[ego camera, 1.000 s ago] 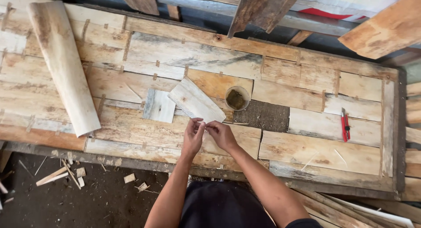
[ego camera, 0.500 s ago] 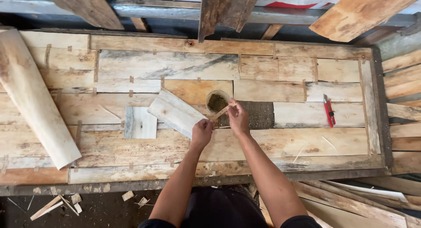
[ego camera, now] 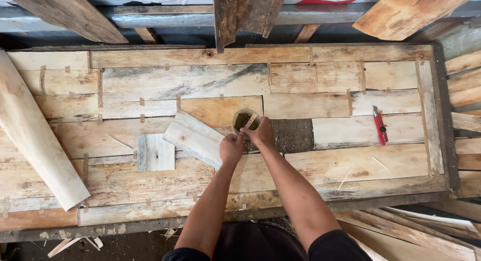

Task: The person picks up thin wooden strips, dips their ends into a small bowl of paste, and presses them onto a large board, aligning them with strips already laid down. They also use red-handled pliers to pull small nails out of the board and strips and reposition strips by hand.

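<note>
Wood is almost all there is here: a big desk [ego camera: 320,168] made of pale, patched boards. Near its front edge two bare arms reach up over the boards. The left hand [ego camera: 231,148] is curled shut, with its fingertips pinched on something too small to make out. The right hand [ego camera: 260,134] is just beside it, a bit further up, and pinches a thin little wood strip [ego camera: 250,120] at the rim of a small round cup [ego camera: 244,120]. The strip is at the cup's right side, in the middle of the desk. Its long side runs on a slant, from low left by the fingers to up right over the cup. What is in the cup cannot be seen well. A short plank [ego camera: 194,138] lies flat and slanted just left of the hands, touching the left hand's side, and a small square board [ego camera: 156,152] lies further left. I think the cup could tip if the hands bump it, because it is small and they crowd it. The thin strip could snap or slip, because it is held only at one end. A red cutter [ego camera: 379,125] lies well apart on the right. Far left, a long rounded slab [ego camera: 35,135] leans across the desk.
</note>
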